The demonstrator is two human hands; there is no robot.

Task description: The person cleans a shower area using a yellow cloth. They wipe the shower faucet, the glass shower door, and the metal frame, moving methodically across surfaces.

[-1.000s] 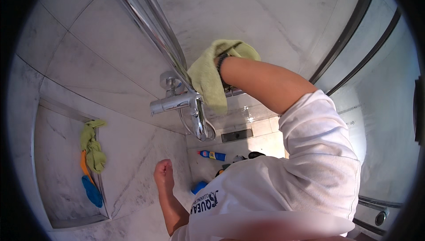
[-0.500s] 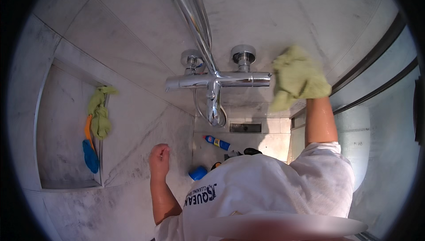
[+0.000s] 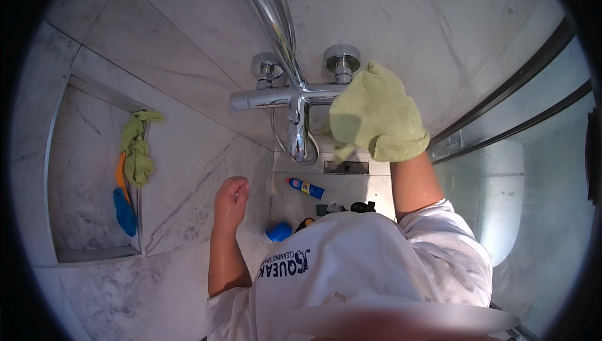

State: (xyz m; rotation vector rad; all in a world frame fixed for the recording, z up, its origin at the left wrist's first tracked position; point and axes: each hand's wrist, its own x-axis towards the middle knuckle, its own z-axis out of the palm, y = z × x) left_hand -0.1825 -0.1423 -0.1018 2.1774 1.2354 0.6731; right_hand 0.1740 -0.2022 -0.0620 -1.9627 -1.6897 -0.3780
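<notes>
A light green cloth [image 3: 379, 112] wraps my right hand, hiding its fingers. It covers the right end of the chrome shower mixer [image 3: 266, 98], with a loose corner hanging below. My left hand [image 3: 231, 200] is raised at the left of my body, its fingers curled into a loose fist. No object shows in it, and it touches nothing. Behind the mixer, two round chrome wall mounts [image 3: 342, 59] join it to the grey marbled wall.
At the left, a wall niche [image 3: 94, 255] has a second green cloth [image 3: 136, 153] and an orange-handled blue brush [image 3: 125, 212] at its edge. A blue bottle [image 3: 306, 188] and a blue cup-like object [image 3: 278, 232] are on the floor near a drain [image 3: 347, 167]. Glass panels [image 3: 533, 172] stand at the right.
My right hand has moved left with the green cloth, from beside the mixer's right end onto it. My left hand has stayed curled, shifting slightly upward in the view.
</notes>
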